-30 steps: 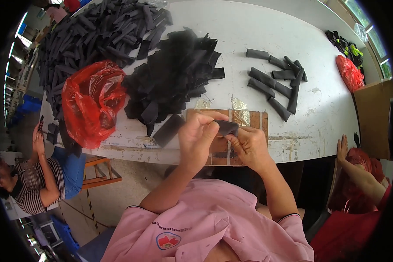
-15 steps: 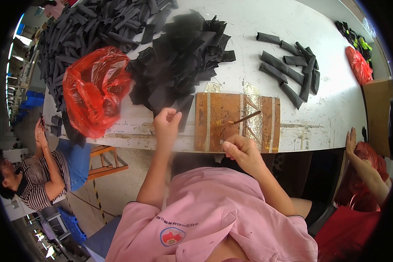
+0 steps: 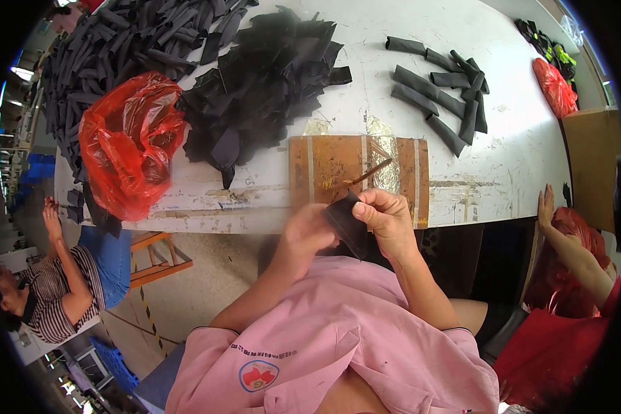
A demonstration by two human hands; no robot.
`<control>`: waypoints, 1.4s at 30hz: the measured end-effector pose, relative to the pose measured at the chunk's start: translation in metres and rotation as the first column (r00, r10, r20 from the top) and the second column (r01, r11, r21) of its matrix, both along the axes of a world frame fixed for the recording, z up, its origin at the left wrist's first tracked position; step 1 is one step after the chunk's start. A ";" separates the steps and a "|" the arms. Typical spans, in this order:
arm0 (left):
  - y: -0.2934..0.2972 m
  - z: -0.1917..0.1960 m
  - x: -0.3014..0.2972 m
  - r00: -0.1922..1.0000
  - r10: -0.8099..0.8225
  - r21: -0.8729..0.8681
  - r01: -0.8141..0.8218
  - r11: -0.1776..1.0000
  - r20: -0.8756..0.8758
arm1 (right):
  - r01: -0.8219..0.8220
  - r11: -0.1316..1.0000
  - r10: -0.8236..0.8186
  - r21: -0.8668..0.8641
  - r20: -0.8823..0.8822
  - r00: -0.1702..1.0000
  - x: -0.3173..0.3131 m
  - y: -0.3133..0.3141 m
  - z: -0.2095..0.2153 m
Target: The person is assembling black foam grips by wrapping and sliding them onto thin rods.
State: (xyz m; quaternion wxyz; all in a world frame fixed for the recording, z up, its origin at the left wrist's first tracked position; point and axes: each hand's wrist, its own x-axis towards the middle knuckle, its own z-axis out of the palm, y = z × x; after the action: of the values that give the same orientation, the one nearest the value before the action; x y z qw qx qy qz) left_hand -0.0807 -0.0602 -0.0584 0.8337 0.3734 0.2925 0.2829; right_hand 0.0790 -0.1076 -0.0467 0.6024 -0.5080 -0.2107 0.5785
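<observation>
Just off the table's front edge, both hands hold a small black fabric piece [image 3: 349, 226] with a fold or seam along one edge. My right hand [image 3: 388, 219] pinches its upper right corner between thumb and fingers. On its other side my left hand [image 3: 307, 233] closes on it, the fingertips partly hidden behind the cloth and a little blurred. Right beyond the hands lies a worn brown board [image 3: 331, 162] with tape strips, and on it a thin brown stick [image 3: 372, 171]. A heap of flat black fabric pieces [image 3: 269, 76] spreads to the far left of the board.
Several black fabric tubes [image 3: 431, 93] lie at the right of the white table [image 3: 362, 65]. A larger pile of tubes [image 3: 117, 48] and a red plastic bag [image 3: 131, 145] occupy the left. One person [image 3: 65, 276] is at the left; another person's arm [image 3: 576, 255] reaches in beside a cardboard box [image 3: 593, 176].
My left hand has brought a black fabric piece from the heap's near edge rightward to my right hand, which has taken its corner. The view has shifted slightly.
</observation>
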 end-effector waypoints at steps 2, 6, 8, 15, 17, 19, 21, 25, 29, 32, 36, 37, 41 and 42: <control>0.018 0.011 0.002 0.970 -0.015 -0.308 0.092 0.947 0.245 | -0.070 0.997 0.066 0.010 0.215 0.974 0.008 -0.005 0.002; 0.036 0.026 0.013 0.980 -0.177 -0.133 0.164 0.978 -0.095 | -0.159 0.987 0.143 0.010 0.378 0.915 0.010 -0.010 0.012; 0.031 0.031 0.015 0.968 -0.212 -0.088 0.202 0.975 -0.134 | -0.118 0.993 0.111 0.025 0.191 0.975 0.006 -0.009 0.022; 0.018 0.027 0.012 0.945 -0.212 -0.020 0.214 0.977 -0.249 | -0.137 0.987 0.143 -0.081 0.063 0.988 0.016 -0.018 0.013; 0.017 0.024 0.011 0.936 -0.233 -0.006 0.240 0.971 -0.264 | -0.126 0.987 0.126 -0.102 0.001 0.992 0.017 -0.020 0.011; 0.018 0.025 0.009 0.933 -0.241 -0.012 0.247 0.969 -0.266 | -0.113 0.987 0.115 -0.111 0.009 0.993 0.018 -0.021 0.010; 0.019 0.027 0.009 0.931 -0.248 -0.018 0.252 0.968 -0.269 | -0.102 0.988 0.104 -0.118 0.018 0.994 0.017 -0.022 0.009; 0.026 0.035 0.009 0.931 -0.250 -0.051 0.245 0.968 -0.267 | -0.090 0.991 0.095 -0.098 0.052 0.994 0.017 -0.021 0.009; 0.033 0.035 0.008 0.892 -0.333 -0.007 0.348 0.938 -0.304 | -0.182 0.978 0.196 -0.101 0.149 0.969 0.017 -0.020 0.007; 0.035 0.037 0.009 0.868 -0.367 0.000 0.389 0.921 -0.336 | -0.222 0.965 0.251 -0.137 0.256 0.933 0.016 -0.017 0.012; 0.037 0.032 0.010 0.780 -0.472 0.089 0.549 0.831 -0.410 | -0.283 0.949 0.306 -0.137 0.196 0.932 0.015 -0.015 0.014; 0.036 0.029 0.011 0.779 -0.474 0.095 0.553 0.828 -0.411 | -0.283 0.955 0.296 -0.090 0.364 0.883 0.013 -0.014 0.011; 0.018 0.027 0.017 0.816 -0.090 0.369 0.353 0.860 -0.571 | 0.013 0.984 -0.179 0.178 0.983 0.050 0.001 -0.006 0.022; 0.010 0.028 0.020 0.851 0.038 0.402 0.207 0.892 -0.524 | -0.005 0.990 -0.140 0.143 0.976 0.168 0.001 -0.012 0.022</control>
State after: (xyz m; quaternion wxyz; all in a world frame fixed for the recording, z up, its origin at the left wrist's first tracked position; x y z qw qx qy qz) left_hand -0.0611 -0.0502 -0.0304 0.6281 0.6285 0.4162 0.1929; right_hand 0.0799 -0.1198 -0.0244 0.3776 -0.7348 -0.5583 0.0753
